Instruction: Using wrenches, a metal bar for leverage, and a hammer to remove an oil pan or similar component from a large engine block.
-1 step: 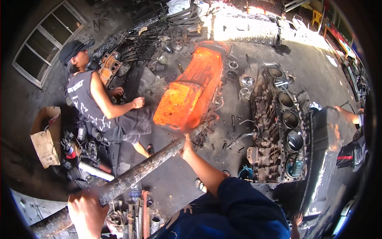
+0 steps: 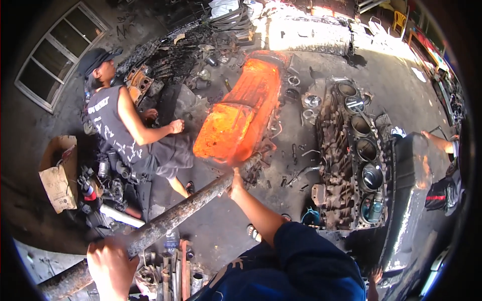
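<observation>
A long, rusty metal pipe (image 2: 175,214) slants across in front of me, from the lower left up toward the middle. My left hand (image 2: 111,266) is closed around it near its lower-left part. Farther up, my right hand (image 2: 235,184) grips the same pipe close to its far end. That end meets the near side of a large orange metal part (image 2: 236,113) lying on the floor; how the two join is hidden. Sandals show on the floor below my right forearm.
A co-worker (image 2: 133,118) crouches left of the orange part. To the right lies a greasy engine block (image 2: 346,160) with open cylinders, and beyond it a long dark pan (image 2: 409,190) touched by another person's hands. A cardboard box (image 2: 57,173) and loose parts fill the left.
The crouching co-worker's head and arm have shifted slightly to the right. My hands and the pipe have hardly moved.
</observation>
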Demonstrator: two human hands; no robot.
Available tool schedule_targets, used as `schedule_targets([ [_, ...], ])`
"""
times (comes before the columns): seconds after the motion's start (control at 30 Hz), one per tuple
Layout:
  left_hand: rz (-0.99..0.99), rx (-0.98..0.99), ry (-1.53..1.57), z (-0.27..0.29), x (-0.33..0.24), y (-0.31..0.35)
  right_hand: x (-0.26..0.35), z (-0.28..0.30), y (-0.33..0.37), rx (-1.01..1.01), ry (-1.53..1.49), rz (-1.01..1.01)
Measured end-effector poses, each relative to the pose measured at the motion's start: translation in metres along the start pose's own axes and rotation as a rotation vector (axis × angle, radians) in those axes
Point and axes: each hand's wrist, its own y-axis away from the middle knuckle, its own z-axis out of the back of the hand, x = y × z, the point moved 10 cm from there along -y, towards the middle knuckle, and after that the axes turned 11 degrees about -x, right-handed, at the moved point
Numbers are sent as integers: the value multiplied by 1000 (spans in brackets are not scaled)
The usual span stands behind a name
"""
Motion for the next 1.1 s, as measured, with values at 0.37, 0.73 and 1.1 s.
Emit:
schedule_targets([
  [0.37, -110, 219, -39, -50, -93, -64, 38, 45, -56, 22, 346, -78],
  [0.73, -102, 138, 117, -105, -164, -78, 63, 83, -2, -7, 552, 471],
  [1.1, 43, 87, 101, -133, -172, -27, -10, -112, 506, 1381, 514, 1566],
])
